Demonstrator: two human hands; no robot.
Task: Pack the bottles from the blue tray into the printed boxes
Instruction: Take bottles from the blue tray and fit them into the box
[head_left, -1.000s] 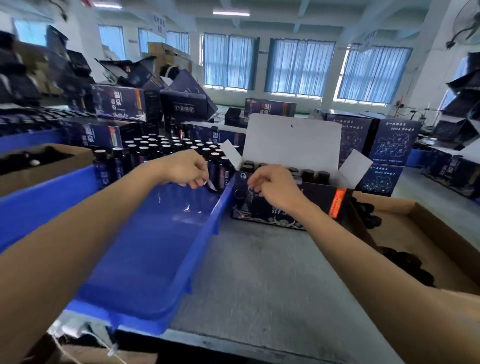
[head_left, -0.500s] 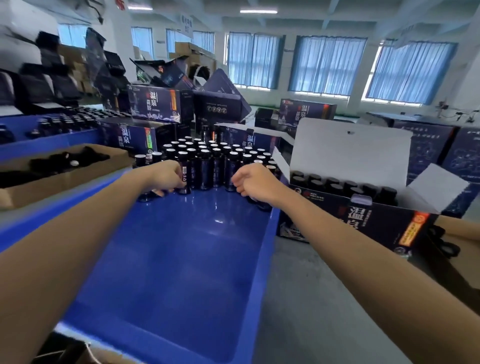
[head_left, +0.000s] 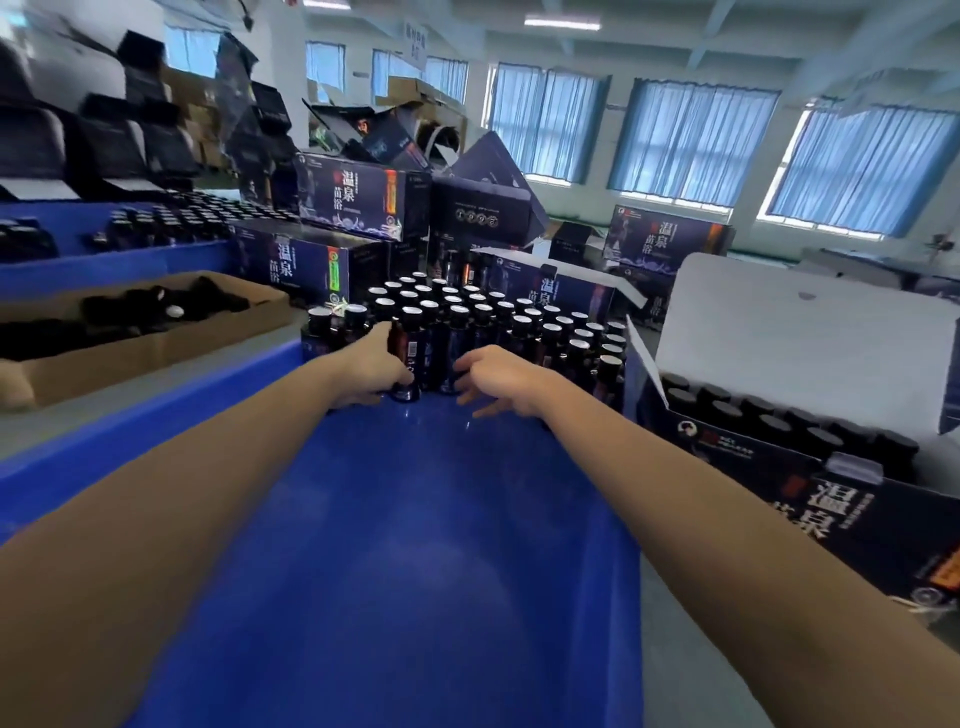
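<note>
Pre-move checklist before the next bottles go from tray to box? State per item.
1. Left hand grips a small dark bottle at the front of the cluster: ok.
2. Right hand holds a bottle: not ok, fingers spread, nothing held.
3. Lid of the open dark printed cardboard box stands up: ok.
4. Free slot in that box: cannot tell.
5. Other bottles upright in the blue plastic tray: ok.

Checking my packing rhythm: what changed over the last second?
The right hand left the open printed box and moved left into the blue tray, fingers now spread by the standing bottles. The left hand, already there, now grips a front bottle. The box's lid stayed up.
</note>
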